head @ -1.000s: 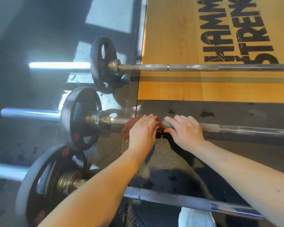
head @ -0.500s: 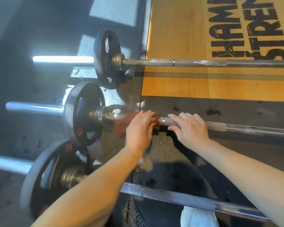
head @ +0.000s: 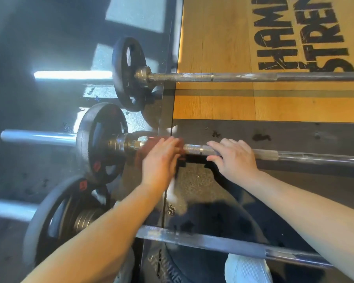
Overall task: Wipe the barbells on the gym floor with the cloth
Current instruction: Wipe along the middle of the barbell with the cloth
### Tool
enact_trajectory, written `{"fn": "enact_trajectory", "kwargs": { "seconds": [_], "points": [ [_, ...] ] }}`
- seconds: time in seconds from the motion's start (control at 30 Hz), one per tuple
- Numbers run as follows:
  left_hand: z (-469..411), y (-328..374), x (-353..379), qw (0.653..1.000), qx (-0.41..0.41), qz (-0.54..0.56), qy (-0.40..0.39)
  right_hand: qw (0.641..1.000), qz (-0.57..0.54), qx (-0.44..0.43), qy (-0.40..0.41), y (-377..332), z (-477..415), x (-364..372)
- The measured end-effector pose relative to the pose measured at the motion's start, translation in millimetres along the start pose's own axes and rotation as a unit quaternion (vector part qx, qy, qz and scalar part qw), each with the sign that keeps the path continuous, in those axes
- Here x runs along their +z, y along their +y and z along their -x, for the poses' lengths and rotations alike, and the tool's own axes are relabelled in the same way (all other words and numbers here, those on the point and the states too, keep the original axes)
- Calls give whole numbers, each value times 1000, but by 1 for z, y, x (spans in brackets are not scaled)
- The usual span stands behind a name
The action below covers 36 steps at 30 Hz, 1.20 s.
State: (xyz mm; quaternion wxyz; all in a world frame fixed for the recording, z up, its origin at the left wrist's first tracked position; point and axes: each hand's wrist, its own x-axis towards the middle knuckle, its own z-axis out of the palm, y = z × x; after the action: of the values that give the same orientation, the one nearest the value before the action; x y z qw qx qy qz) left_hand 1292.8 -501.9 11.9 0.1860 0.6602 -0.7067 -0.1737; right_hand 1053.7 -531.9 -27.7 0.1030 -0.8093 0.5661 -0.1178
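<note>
1. Left hand (head: 161,158) wraps a rust-red cloth (head: 144,155) over the middle barbell (head: 194,149), just beside its collar and weight plate (head: 98,139); the hand is blurred.
2. Right hand (head: 235,158) grips the same bar further along, fingers curled over it.
3. Far barbell (head: 233,77) and near barbell (head: 233,245) lie parallel on the floor.

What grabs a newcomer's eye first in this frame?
Both hands are on the middle barbell, centre frame: the left hand holds a reddish cloth on it near the plate, and the right hand grips it alongside. Bold black lettering marks the wooden platform, top right.
</note>
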Motion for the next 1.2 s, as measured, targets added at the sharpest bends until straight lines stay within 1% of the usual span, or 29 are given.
{"fn": "enact_trajectory", "kwargs": {
  "seconds": [0.07,0.13,0.27,0.3,0.37,0.43,0.47,0.5,0.53,0.57,0.6,0.67,0.7,0.73,0.8,0.83,0.93,1.0,1.07,1.1,1.13,1.2],
  "points": [
    [-5,16,15,999,39,-12,-18,999,9,0,-40,-1,-3,-6],
    [-10,12,9,998,46,-33,-25,994,3,8,-112,-1,-12,-14],
    [-3,-42,-30,998,-50,-47,14,961,-1,8,-276,4,-31,-34],
    [-1,-50,-38,997,-59,-38,15,950,-5,4,-311,5,-35,-38],
    [-2,-53,-47,998,-54,-37,3,930,-39,13,-364,5,-46,-47],
    [-5,-46,-49,998,-63,-30,1,916,-109,41,-384,6,-51,-52],
    [-6,-41,-51,997,-72,-24,6,917,-130,51,-373,7,-50,-51],
    [-7,-38,-52,997,-76,-19,10,928,-128,55,-346,7,-46,-49],
    [-6,-35,-53,997,-75,-15,13,949,-96,49,-296,6,-37,-42],
    [-5,-35,-53,997,-70,-10,16,975,-48,32,-215,4,-25,-32],
    [-5,-35,-52,998,-64,-7,19,991,-4,10,-130,0,-13,-21],
    [-2,-40,-50,998,-59,-7,22,999,37,-29,7,-5,5,1],
    [-2,-42,-49,998,-61,-11,23,997,39,-34,53,-6,9,7],
    [-3,-42,-46,997,-70,-13,27,996,36,-34,74,-6,9,11],
    [-3,-30,-33,995,-91,-9,33,995,34,-34,85,-5,8,12],
    [-4,-19,-22,996,-84,-4,25,996,35,-32,81,-5,8,11],
    [-8,26,14,1000,-9,-7,-22,997,26,-29,62,-5,8,7],
    [-12,38,24,998,28,-29,-55,998,23,-25,57,-4,7,6],
    [-15,22,8,994,45,-51,-83,997,27,-29,61,-4,6,6],
    [-13,6,-2,994,39,-54,-86,997,26,-31,65,-4,6,6],
    [-11,-12,-14,996,22,-46,-74,997,25,-33,69,-4,6,7],
    [-5,-47,-36,999,-21,-26,-20,996,19,-36,73,-4,6,7]
  ]
}}
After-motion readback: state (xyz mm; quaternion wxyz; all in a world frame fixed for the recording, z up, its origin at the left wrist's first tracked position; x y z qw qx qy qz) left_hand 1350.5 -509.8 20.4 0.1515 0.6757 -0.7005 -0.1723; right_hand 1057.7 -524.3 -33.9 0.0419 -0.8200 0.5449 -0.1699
